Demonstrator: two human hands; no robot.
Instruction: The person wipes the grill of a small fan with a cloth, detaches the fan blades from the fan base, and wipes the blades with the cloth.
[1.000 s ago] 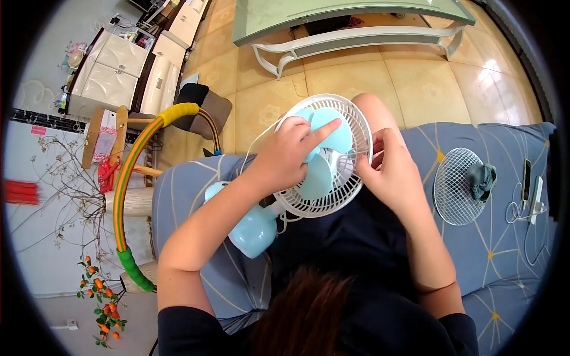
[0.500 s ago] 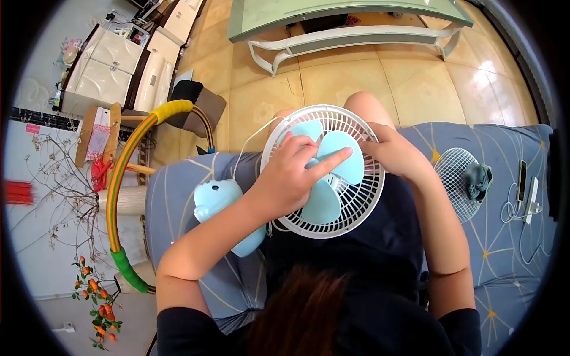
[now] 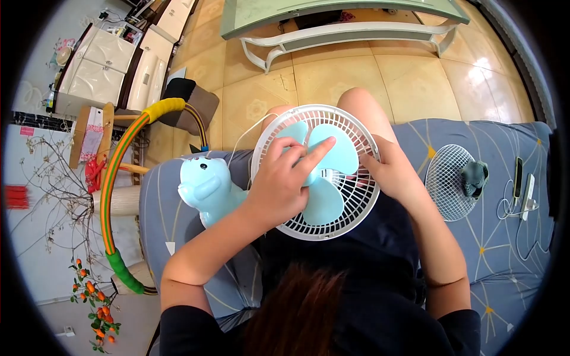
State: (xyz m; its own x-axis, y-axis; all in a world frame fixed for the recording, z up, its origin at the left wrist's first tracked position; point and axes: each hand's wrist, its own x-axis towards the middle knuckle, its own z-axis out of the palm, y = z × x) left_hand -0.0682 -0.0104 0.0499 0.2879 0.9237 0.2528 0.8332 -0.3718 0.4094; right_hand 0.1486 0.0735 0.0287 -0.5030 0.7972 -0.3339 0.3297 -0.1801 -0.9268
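A small fan rests on my lap, its white rear guard (image 3: 356, 204) facing up and its light-blue blades (image 3: 325, 203) uncovered. My left hand (image 3: 284, 178) is closed at the middle of the blades, index finger stretched along the upper blade, other fingers bent near the hub. What the thumb presses on is partly hidden. My right hand (image 3: 392, 169) grips the guard's right rim, thumb inside, the other fingers hidden beneath. Left of the fan, a light-blue animal-shaped base (image 3: 205, 184) lies tilted, partly behind my left forearm. A white cord (image 3: 242, 137) runs beside it.
On the grey-blue patterned sofa (image 3: 404, 133) to the right lie a white front grille (image 3: 442, 184), a dark bundled cloth (image 3: 475, 178), a phone (image 3: 518, 173) and a power strip (image 3: 527, 196). A striped hoop (image 3: 107, 196) stands at left. Ahead is a glass-topped table (image 3: 344, 10).
The blades have turned slightly counterclockwise under my left hand. The fan has shifted a little left, and the blue base has swung up and left, showing more of itself.
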